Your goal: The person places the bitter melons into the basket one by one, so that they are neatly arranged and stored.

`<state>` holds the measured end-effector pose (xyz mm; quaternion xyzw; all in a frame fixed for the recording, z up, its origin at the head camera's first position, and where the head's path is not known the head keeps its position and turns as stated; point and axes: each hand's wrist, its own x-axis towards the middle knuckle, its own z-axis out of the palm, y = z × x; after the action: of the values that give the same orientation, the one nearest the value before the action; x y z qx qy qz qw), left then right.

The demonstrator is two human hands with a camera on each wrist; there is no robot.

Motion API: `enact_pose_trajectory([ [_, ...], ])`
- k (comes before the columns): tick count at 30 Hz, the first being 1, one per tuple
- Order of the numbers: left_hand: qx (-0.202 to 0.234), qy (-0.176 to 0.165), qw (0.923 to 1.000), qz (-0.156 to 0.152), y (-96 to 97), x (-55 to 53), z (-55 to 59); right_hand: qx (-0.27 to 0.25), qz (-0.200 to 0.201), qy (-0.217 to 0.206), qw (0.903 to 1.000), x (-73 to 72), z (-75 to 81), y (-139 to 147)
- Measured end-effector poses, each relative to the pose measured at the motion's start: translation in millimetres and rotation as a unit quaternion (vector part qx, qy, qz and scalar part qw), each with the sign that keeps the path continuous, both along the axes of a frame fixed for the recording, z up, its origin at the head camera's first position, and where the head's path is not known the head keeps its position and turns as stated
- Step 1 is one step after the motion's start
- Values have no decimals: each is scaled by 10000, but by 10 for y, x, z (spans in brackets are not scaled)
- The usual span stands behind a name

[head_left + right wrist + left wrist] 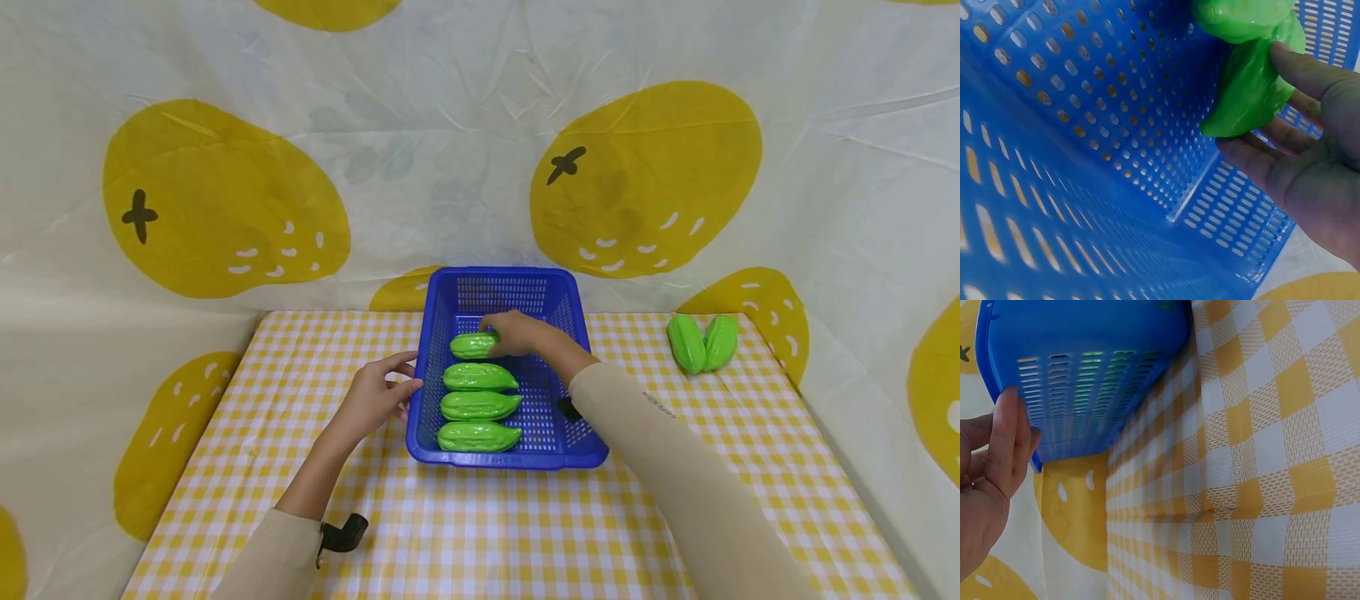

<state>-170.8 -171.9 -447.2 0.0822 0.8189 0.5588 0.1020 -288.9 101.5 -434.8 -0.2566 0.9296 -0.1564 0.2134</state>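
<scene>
My right hand (516,333) reaches into the blue basket (510,459) and grips one end of a glossy green bitter melon (471,345) between thumb and fingers. In the right wrist view the held melon (1244,94) points its tapered tip down near the perforated wall. Three more bitter melons (480,406) lie crosswise in a column on the basket's near left side, tips to the right. At the left rim, my left hand (378,392) touches the basket from outside. Its fingers (1005,425) lie fairly straight against the rim in the left wrist view.
Two more green bitter melons (703,345) lie side by side at the table's back right. A yellow-and-white checked cloth (480,533) covers the table. Close behind the basket hangs a pale curtain (442,167) with large yellow fruit prints.
</scene>
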Motion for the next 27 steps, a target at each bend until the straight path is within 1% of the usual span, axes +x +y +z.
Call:
enact_pose_trajectory([
  [3, 11, 10, 10000, 17, -4, -2, -5, -91, 76, -7, 9999, 4, -26, -9],
  [10, 11, 26, 10000, 46, -10, -9, -7, -169, 475, -100, 9987, 2, -48, -15],
  [15, -2, 24, 10000, 39, -5, -17, -18, -87, 477, -163, 9987, 7, -64, -4],
  [20, 18, 51, 10000, 36, -1, -17, -19, -161, 423, -200, 9988, 16, -92, 4],
  [27, 70, 55, 10000, 2, -10, -9, -20, -199, 501, -276, 9982, 21, -112, 23],
])
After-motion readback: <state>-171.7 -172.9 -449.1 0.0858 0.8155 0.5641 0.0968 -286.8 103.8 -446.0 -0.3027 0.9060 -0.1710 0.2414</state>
